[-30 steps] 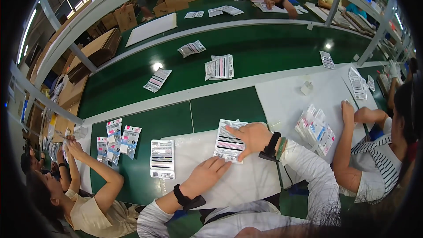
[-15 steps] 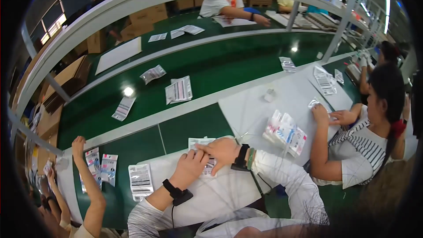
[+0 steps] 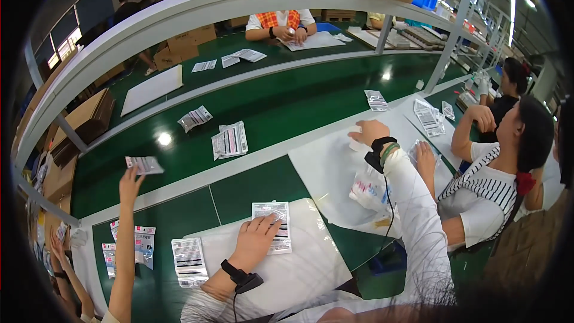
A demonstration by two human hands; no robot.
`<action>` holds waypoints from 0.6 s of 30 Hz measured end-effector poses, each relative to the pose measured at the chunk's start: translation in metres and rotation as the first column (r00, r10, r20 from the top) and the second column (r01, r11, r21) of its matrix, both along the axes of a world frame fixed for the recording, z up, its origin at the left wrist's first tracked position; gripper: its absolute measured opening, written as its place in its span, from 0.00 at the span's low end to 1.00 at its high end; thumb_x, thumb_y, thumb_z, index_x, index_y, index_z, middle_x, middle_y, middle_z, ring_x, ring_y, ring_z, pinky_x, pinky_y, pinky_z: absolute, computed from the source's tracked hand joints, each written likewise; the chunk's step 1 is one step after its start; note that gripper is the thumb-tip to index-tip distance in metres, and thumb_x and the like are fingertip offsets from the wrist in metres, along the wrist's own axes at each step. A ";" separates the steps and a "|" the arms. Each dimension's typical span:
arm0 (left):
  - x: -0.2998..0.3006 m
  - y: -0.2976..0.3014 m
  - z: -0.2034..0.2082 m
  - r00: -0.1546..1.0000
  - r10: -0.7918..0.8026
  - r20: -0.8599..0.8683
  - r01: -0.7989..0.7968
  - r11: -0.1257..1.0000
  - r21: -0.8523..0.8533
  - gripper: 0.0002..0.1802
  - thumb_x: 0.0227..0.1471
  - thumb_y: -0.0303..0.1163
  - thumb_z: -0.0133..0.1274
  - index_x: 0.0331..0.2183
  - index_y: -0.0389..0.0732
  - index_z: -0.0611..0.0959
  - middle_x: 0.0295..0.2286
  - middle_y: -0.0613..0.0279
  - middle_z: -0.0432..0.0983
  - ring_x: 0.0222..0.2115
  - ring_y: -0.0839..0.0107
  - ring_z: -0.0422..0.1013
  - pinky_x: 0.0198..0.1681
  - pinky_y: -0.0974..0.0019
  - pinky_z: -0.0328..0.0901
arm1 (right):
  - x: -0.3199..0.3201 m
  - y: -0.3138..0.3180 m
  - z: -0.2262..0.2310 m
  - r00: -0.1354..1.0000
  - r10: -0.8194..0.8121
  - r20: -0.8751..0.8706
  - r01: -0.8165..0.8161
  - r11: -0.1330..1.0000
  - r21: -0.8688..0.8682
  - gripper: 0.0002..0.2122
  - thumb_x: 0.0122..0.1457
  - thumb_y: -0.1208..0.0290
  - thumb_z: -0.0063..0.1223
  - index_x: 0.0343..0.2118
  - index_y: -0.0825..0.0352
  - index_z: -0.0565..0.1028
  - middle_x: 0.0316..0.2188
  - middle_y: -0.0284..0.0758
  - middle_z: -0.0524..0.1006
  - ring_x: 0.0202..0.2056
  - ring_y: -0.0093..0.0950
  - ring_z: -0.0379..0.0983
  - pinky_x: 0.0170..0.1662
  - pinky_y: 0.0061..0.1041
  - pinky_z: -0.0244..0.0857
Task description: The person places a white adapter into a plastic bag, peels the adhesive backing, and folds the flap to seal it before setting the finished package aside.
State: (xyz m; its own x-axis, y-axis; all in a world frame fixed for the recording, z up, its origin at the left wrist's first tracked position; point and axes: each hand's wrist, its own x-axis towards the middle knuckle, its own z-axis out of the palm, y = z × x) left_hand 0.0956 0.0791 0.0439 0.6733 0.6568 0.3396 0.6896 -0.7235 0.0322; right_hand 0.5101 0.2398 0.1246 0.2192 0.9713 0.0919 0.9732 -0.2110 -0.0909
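Reaching far to the right now, the right hand (image 3: 369, 132) is leaving the packet (image 3: 272, 225), open and holding nothing, while the left hand (image 3: 254, 240) is pressing it flat on the near white sheet (image 3: 299, 275).

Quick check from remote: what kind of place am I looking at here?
Probably a factory packing line. A long green conveyor belt carries small plastic packets, people sit along both sides, and cardboard boxes are stacked behind. The left hand rests on a packet.
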 end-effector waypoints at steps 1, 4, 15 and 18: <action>0.002 0.000 -0.001 1.000 0.005 0.002 -0.005 1.000 0.004 0.24 0.50 0.30 0.50 0.51 0.51 0.78 0.51 0.68 0.72 0.48 0.67 0.69 0.49 0.60 0.64 | 0.007 0.005 -0.007 1.000 0.005 0.002 -0.005 1.000 0.004 0.21 0.53 0.45 0.57 0.44 0.52 0.82 0.38 0.39 0.82 0.42 0.40 0.77 0.44 0.38 0.71; 0.002 -0.001 -0.005 0.999 -0.001 -0.036 0.001 1.000 0.012 0.24 0.50 0.30 0.50 0.52 0.51 0.78 0.53 0.69 0.70 0.49 0.67 0.68 0.51 0.58 0.62 | 0.007 0.009 -0.021 1.000 0.004 0.016 0.000 0.972 -0.235 0.22 0.52 0.43 0.56 0.45 0.51 0.80 0.40 0.39 0.81 0.44 0.39 0.77 0.46 0.39 0.70; 0.023 -0.038 0.024 0.975 0.152 -0.164 -0.147 0.988 0.043 0.25 0.49 0.32 0.52 0.52 0.45 0.78 0.53 0.70 0.69 0.48 0.72 0.67 0.50 0.52 0.61 | -0.083 -0.108 0.028 0.725 0.620 -0.300 -0.530 0.780 0.331 0.10 0.55 0.71 0.59 0.41 0.56 0.80 0.40 0.35 0.80 0.42 0.37 0.77 0.45 0.31 0.71; 0.019 -0.033 -0.001 0.984 0.139 -0.114 -0.144 0.988 -0.045 0.25 0.49 0.32 0.52 0.51 0.45 0.78 0.53 0.70 0.69 0.49 0.71 0.66 0.51 0.50 0.59 | -0.117 -0.150 0.031 0.565 0.739 -0.367 -0.624 0.674 0.395 0.13 0.54 0.72 0.62 0.43 0.56 0.79 0.42 0.32 0.79 0.43 0.36 0.77 0.45 0.29 0.71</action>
State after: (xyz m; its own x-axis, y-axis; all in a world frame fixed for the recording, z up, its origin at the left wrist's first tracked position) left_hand 0.1144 0.0462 0.0432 0.6036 0.7633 0.2303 0.7863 -0.6176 -0.0139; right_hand 0.3928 0.0897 0.1557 -0.4328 0.8172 0.3806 0.6330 0.5761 -0.5171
